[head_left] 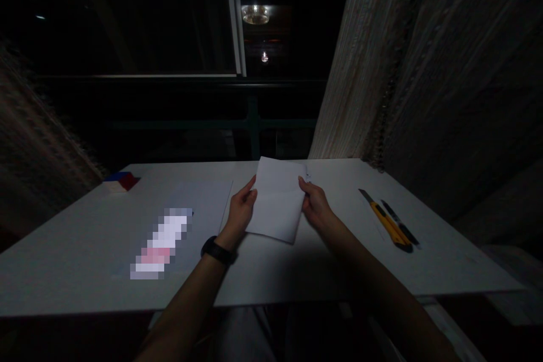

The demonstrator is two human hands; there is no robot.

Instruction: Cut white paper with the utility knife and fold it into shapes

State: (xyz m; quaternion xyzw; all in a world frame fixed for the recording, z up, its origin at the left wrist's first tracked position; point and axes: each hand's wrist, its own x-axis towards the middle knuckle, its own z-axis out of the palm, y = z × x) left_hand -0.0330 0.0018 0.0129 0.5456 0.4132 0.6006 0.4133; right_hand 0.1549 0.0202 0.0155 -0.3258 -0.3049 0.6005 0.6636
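Note:
Between my two hands is a white sheet of paper (278,198), seemingly folded, held tilted over the table near its far middle. My left hand (242,203) grips its left edge, thumb on the near face; a dark watch band circles that wrist. At the right edge my right hand (314,201) pinches the paper with the thumb on top. The fingers behind the paper are hidden. Left of my left hand, another pale sheet (207,203) lies flat on the table, with a pixelated patch (163,243) over part of it.
On the white table (85,249), a colored puzzle cube (121,181) sits at the far left. A yellow utility knife (388,226) and a dark pen (399,223) lie at the right. Curtains (352,68) hang at both sides, before a dark window.

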